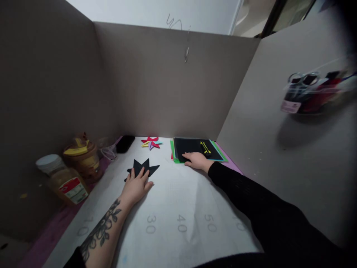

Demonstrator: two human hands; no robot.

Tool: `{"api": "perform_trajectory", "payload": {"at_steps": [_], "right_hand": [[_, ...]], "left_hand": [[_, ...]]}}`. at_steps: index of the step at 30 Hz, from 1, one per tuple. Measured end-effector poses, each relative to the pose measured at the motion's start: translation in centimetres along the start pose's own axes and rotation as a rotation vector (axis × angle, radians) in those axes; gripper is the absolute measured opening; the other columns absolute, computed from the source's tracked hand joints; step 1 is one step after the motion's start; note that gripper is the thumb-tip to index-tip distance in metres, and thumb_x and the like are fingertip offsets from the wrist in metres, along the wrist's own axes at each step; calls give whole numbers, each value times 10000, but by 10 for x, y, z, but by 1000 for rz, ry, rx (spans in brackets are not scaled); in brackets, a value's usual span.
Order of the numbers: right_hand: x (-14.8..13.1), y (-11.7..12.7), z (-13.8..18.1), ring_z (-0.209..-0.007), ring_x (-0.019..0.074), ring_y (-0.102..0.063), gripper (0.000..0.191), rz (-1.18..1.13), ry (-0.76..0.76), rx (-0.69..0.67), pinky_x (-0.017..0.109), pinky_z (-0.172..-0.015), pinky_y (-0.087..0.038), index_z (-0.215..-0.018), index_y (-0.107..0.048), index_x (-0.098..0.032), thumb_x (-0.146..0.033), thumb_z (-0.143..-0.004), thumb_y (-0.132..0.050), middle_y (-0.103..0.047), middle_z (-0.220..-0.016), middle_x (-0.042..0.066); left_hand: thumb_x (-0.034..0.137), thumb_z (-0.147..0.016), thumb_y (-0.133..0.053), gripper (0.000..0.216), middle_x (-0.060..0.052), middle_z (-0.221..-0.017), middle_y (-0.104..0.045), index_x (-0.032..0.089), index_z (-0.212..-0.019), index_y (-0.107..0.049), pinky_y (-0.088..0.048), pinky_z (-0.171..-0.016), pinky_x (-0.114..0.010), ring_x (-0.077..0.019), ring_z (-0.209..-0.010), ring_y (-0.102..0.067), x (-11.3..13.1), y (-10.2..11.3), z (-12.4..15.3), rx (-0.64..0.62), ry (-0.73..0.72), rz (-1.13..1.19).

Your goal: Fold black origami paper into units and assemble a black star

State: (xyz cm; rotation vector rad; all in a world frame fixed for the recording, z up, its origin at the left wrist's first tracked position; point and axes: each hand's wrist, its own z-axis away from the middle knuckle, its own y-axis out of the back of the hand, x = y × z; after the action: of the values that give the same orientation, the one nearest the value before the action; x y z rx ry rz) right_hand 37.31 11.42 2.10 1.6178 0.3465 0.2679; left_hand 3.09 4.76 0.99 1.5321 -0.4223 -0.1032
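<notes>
My left hand [136, 188] lies with its fingers spread on a black folded-paper star [145, 166], whose points stick out beyond the fingertips. To the right, my right hand [196, 160] rests flat, fingers stretched out, on the near left part of a stack of coloured paper [189, 145] with a black sheet on top. A black and yellow tool [205, 148], perhaps a utility knife, lies on that stack just past the right hand. Behind the black star sits a multicoloured folded-paper star [151, 143] in red, yellow, purple and light blue.
A white sheet with printed numbers [181, 223] covers the table. At left stand a white-capped bottle [67, 182], a brown drink cup [83, 160] and a clear plastic item [108, 149]; a black phone [125, 144] lies beyond. Grey panels surround the table; a clear holder with scissors [306, 93] hangs right.
</notes>
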Motion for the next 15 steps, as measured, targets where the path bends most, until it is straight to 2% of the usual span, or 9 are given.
{"api": "perform_trajectory", "payload": {"at_steps": [3,6,7,9,12,13,15], "right_hand": [[-7,-1,21,-1110,265,-583,425,23,-14,37,346,-934,-420,-1280,-551,-191,-229,-867,-456,-592,-1264,101],[-10,6,35,-1045,261,-615,411,-25,-116,126,356,-903,-435,-1237,-587,-203,-171,-857,-431,-642,-1187,103],[-10,11,38,-1041,261,-614,404,-65,-170,209,364,-908,-432,-1218,-599,-201,-167,-855,-426,-649,-1174,104],[-14,27,44,-1044,258,-604,377,-209,-285,466,380,-924,-422,-1175,-616,-190,-188,-863,-403,-652,-1159,105],[-28,52,51,-980,242,-607,321,-648,-401,894,377,-872,-454,-1097,-611,-175,-276,-862,-416,-668,-1071,98],[-37,57,54,-908,232,-620,300,-848,-390,927,371,-817,-476,-1075,-599,-179,-306,-846,-452,-678,-995,83],[-58,61,62,-787,208,-624,260,-1267,-345,856,355,-736,-496,-1002,-578,-201,-324,-775,-548,-674,-861,43]], "left_hand": [[440,-871,-409,534,-63,-1471,-351,243,-1366,-456,-235,-1025,-573,-460,-1348,-178,2,1,0,15,21,-21],[399,-876,-414,502,-54,-1460,-372,248,-1351,-477,-261,-1014,-569,-452,-1340,-211,1,0,-2,28,37,-48],[394,-878,-413,496,-51,-1457,-378,249,-1347,-481,-266,-1012,-569,-453,-1336,-219,1,-1,-2,36,38,-54],[390,-882,-407,488,-49,-1452,-388,250,-1342,-488,-275,-1009,-567,-454,-1331,-229,0,-3,-4,51,33,-67],[364,-897,-386,471,-52,-1452,-388,253,-1344,-484,-285,-1003,-566,-446,-1328,-245,0,-4,-6,62,32,-97],[357,-902,-379,468,-53,-1453,-387,252,-1346,-481,-289,-1000,-566,-446,-1326,-250,0,-3,-6,60,34,-107],[349,-912,-366,461,-55,-1451,-389,246,-1347,-478,-297,-993,-568,-449,-1323,-252,-1,-3,-8,56,35,-120]]}}
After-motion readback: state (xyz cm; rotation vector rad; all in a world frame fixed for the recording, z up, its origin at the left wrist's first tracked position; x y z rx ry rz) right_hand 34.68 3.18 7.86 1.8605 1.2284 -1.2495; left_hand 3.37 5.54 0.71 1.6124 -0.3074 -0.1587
